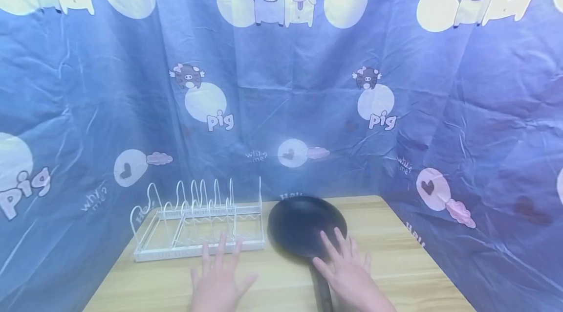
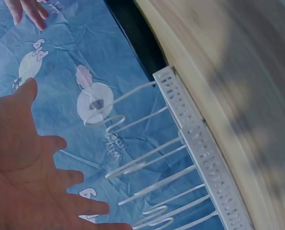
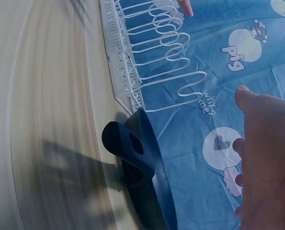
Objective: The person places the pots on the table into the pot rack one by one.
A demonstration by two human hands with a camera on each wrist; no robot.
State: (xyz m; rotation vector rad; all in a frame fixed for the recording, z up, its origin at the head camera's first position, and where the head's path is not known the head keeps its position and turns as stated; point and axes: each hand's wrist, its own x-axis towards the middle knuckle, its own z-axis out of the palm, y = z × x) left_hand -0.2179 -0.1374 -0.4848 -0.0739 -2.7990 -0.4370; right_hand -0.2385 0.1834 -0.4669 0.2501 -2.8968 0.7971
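A black frying pan [image 1: 303,224] lies on the wooden table, its handle [image 1: 324,292] toward the near edge. To its left stands a white wire rack [image 1: 198,253] with several upright loops. My left hand [image 1: 220,280] is in front of the rack, fingers spread, holding nothing. My right hand [image 1: 349,273] hovers over the pan's near right side, fingers spread as well. In the right wrist view, a gap shows between the right hand [image 3: 271,158] and the pan [image 3: 152,163]. The left wrist view shows the left hand [image 2: 46,172] apart from the rack [image 2: 199,148].
A blue cloth [image 1: 290,67] printed with pigs and pale circles hangs behind the table and along both sides. The wooden tabletop [image 1: 387,243] extends right of the pan. Hand shadows fall on the wood in the wrist views.
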